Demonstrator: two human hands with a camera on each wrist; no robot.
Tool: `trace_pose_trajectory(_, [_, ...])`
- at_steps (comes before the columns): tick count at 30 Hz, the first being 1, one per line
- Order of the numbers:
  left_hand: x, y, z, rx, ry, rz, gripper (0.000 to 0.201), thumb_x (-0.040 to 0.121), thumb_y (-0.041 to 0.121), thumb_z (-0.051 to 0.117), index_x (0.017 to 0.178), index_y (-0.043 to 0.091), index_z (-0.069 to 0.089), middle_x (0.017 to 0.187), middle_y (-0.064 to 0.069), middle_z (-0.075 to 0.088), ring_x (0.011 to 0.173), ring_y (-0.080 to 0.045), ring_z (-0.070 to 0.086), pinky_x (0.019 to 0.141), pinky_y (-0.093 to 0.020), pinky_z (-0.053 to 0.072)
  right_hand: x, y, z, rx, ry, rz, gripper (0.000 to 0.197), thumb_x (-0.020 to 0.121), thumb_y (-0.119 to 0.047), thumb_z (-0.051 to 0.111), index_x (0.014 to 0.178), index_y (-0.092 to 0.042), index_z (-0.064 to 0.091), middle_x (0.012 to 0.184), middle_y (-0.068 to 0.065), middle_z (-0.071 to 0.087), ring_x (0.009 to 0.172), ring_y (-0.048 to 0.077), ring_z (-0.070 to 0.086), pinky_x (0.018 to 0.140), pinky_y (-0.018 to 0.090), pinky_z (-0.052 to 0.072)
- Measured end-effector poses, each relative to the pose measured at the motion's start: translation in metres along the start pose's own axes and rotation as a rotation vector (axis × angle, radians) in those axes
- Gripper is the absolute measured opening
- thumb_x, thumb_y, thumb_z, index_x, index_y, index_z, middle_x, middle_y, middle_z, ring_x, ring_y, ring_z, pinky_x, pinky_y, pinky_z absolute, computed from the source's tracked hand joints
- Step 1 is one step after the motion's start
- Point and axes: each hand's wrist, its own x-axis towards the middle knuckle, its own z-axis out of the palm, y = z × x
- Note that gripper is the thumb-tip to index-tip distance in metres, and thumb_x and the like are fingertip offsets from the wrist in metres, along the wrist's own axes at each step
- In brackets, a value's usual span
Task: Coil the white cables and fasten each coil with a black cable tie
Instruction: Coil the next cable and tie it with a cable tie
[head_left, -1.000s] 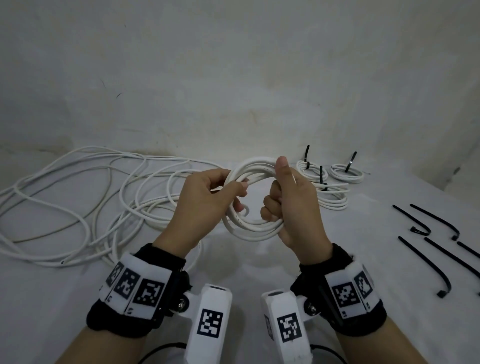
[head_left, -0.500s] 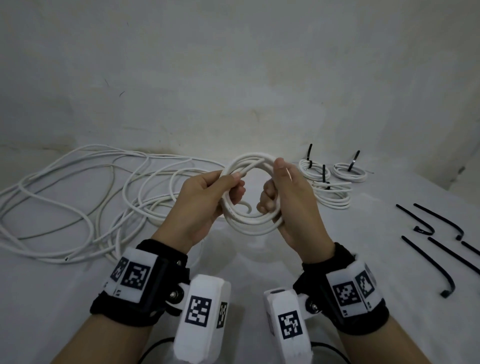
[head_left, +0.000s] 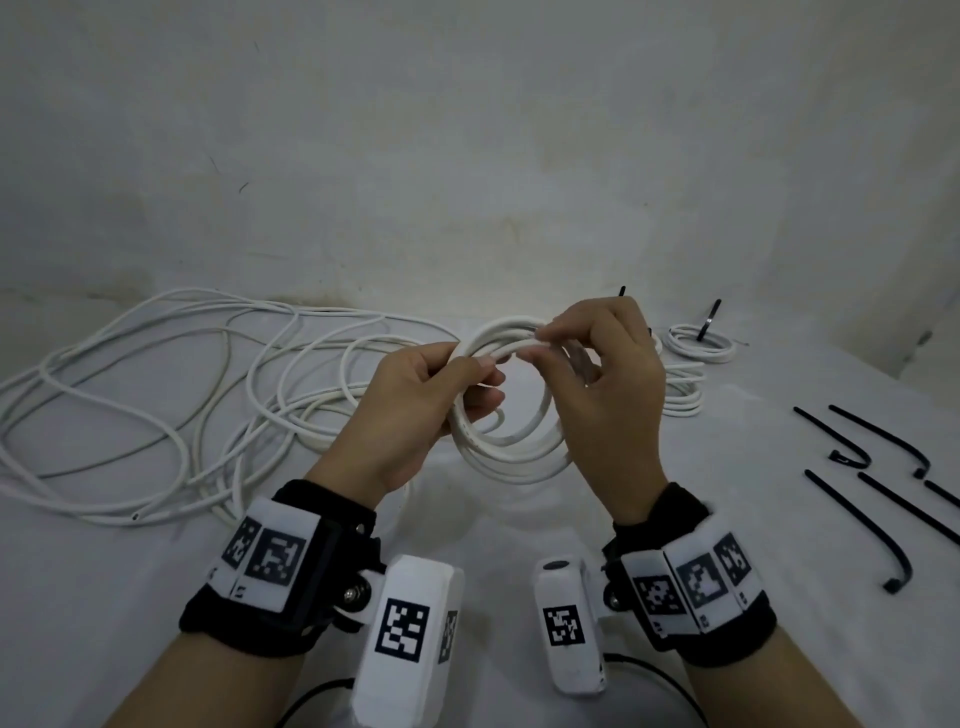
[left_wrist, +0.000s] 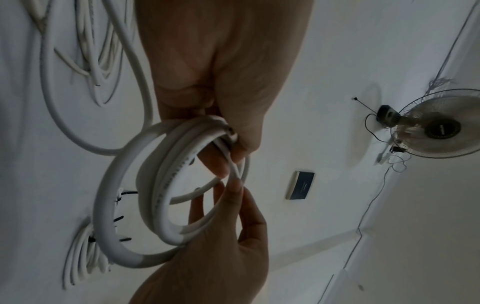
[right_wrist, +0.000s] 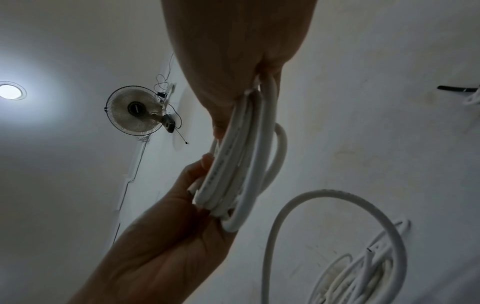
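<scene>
A white cable coil (head_left: 511, 449) of several loops is held up above the table between both hands. My left hand (head_left: 480, 382) grips its upper left side, thumb over the loops and fingers curled through the ring. At the top of the coil, my right hand (head_left: 535, 344) pinches a strand between thumb and forefinger, its other fingers spread. In the left wrist view the coil (left_wrist: 109, 205) hangs from my left hand (left_wrist: 228, 144), and the right hand (left_wrist: 235, 181) pinches one thin strand. The right wrist view shows the coil (right_wrist: 241, 164) edge-on.
Loose white cable (head_left: 156, 389) sprawls over the table's left half. Tied coils (head_left: 701, 345) with black ties stand at the back right, partly hidden behind my right hand. Several black cable ties (head_left: 857, 525) lie at the right edge. A wall closes the far side.
My right hand left the coil's right side, rose to its top and now pinches a strand there. The left hand keeps its grip; the coil shifted slightly right.
</scene>
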Motion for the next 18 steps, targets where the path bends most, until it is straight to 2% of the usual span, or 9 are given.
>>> trace_pose_trajectory(4, [-0.0018, 0.0022, 0.0016, -0.024, -0.051, 0.005, 0.019, 0.094, 0.008, 0.049, 0.093, 0.005, 0.068, 0.071, -0.002, 0.070, 0.069, -0.015, 0.070, 0.068, -0.030, 0.058, -0.0022, -0.0003, 0.0016, 0.012, 0.095, 0.017, 0.013, 0.083, -0.007, 0.071, 0.083, -0.004, 0.058, 0.085, 0.005, 0.053, 0.078, 0.000, 0.049, 0.067, 0.011, 0.041])
trace_pose_trajectory(6, [-0.0025, 0.0010, 0.0029, -0.020, -0.084, -0.010, 0.020, 0.096, 0.010, 0.047, 0.096, 0.006, 0.067, 0.071, -0.003, 0.069, 0.072, -0.018, 0.071, 0.069, -0.032, 0.059, -0.0029, 0.0003, 0.0011, 0.051, 0.163, 0.054, 0.014, 0.084, -0.010, 0.069, 0.084, -0.009, 0.055, 0.084, 0.004, 0.053, 0.074, 0.011, 0.053, 0.061, 0.023, 0.047])
trace_pose_trajectory(8, [-0.0027, -0.0005, 0.0035, -0.017, -0.111, -0.019, 0.021, 0.097, 0.011, 0.045, 0.096, 0.007, 0.066, 0.069, -0.003, 0.068, 0.068, -0.018, 0.070, 0.064, -0.029, 0.058, -0.0032, 0.0016, 0.0018, 0.057, 0.202, 0.096, 0.017, 0.085, -0.011, 0.069, 0.085, -0.014, 0.052, 0.084, 0.005, 0.053, 0.072, 0.021, 0.054, 0.059, 0.036, 0.049])
trace_pose_trajectory(9, [-0.0025, -0.0011, 0.0034, -0.019, -0.119, -0.014, 0.022, 0.098, 0.011, 0.044, 0.096, 0.008, 0.065, 0.066, -0.002, 0.066, 0.064, -0.017, 0.068, 0.061, -0.027, 0.056, -0.0034, 0.0021, 0.0027, 0.067, 0.213, 0.116, 0.018, 0.085, -0.011, 0.069, 0.084, -0.015, 0.051, 0.084, 0.006, 0.053, 0.071, 0.023, 0.053, 0.059, 0.039, 0.049])
trace_pose_trajectory(11, [-0.0013, -0.0017, 0.0025, -0.037, -0.120, 0.013, 0.022, 0.098, 0.011, 0.042, 0.094, 0.007, 0.063, 0.061, 0.000, 0.058, 0.056, -0.014, 0.060, 0.059, -0.025, 0.052, -0.0043, 0.0004, 0.0046, 0.115, 0.215, 0.141, 0.018, 0.084, -0.013, 0.069, 0.082, -0.014, 0.051, 0.084, 0.006, 0.052, 0.072, 0.021, 0.053, 0.060, 0.035, 0.049])
trace_pose_trajectory(14, [0.0018, -0.0023, -0.0006, -0.091, -0.070, 0.071, 0.022, 0.099, 0.009, 0.041, 0.092, 0.007, 0.062, 0.057, 0.004, 0.048, 0.051, -0.009, 0.050, 0.059, -0.025, 0.052, -0.0057, -0.0001, 0.0079, 0.184, 0.159, 0.240, 0.020, 0.081, -0.011, 0.072, 0.076, -0.012, 0.053, 0.092, 0.006, 0.055, 0.079, 0.010, 0.055, 0.064, 0.018, 0.046])
trace_pose_trajectory(15, [0.0031, -0.0029, -0.0017, -0.100, -0.058, 0.085, 0.023, 0.099, 0.009, 0.041, 0.091, 0.007, 0.062, 0.057, 0.004, 0.047, 0.050, -0.008, 0.048, 0.059, -0.025, 0.052, -0.0064, 0.0007, 0.0091, 0.225, 0.138, 0.313, 0.021, 0.079, -0.013, 0.073, 0.073, -0.014, 0.052, 0.097, 0.005, 0.057, 0.083, 0.010, 0.058, 0.067, 0.021, 0.049])
trace_pose_trajectory(17, [0.0046, -0.0044, -0.0027, -0.098, -0.050, 0.101, 0.023, 0.099, 0.008, 0.040, 0.091, 0.008, 0.061, 0.057, 0.005, 0.045, 0.049, -0.008, 0.045, 0.058, -0.025, 0.051, -0.0067, 0.0013, 0.0094, 0.344, 0.093, 0.442, 0.021, 0.077, -0.018, 0.072, 0.070, -0.015, 0.054, 0.106, 0.000, 0.060, 0.086, 0.018, 0.065, 0.076, 0.043, 0.056])
trace_pose_trajectory(18, [0.0048, -0.0053, -0.0028, -0.090, -0.049, 0.105, 0.023, 0.099, 0.008, 0.040, 0.091, 0.008, 0.061, 0.057, 0.006, 0.044, 0.049, -0.008, 0.044, 0.058, -0.025, 0.050, -0.0055, 0.0003, 0.0079, 0.397, 0.071, 0.484, 0.021, 0.078, -0.016, 0.072, 0.069, -0.012, 0.054, 0.109, 0.001, 0.061, 0.083, 0.021, 0.068, 0.076, 0.054, 0.055])
